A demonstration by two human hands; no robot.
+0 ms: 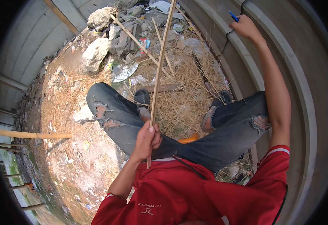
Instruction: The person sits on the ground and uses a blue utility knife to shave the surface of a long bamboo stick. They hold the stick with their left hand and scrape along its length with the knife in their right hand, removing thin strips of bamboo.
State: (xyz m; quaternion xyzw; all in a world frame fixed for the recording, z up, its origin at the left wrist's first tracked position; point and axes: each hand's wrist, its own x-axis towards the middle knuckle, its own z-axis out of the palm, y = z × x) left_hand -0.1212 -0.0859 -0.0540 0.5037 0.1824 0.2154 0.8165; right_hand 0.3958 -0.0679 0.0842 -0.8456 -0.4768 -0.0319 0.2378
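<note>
Left hand (147, 139) grips a wooden strip (160, 69); right hand (245, 28), apparently, a blue pen (233, 16).

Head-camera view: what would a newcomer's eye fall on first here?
Probably the long, thin wooden stick in the left hand, running from the lap to the top edge. Next, the bright red shirt at the bottom and the ripped dark jeans above it. At upper right, the outstretched right hand holds a blue pen-like object.
</note>
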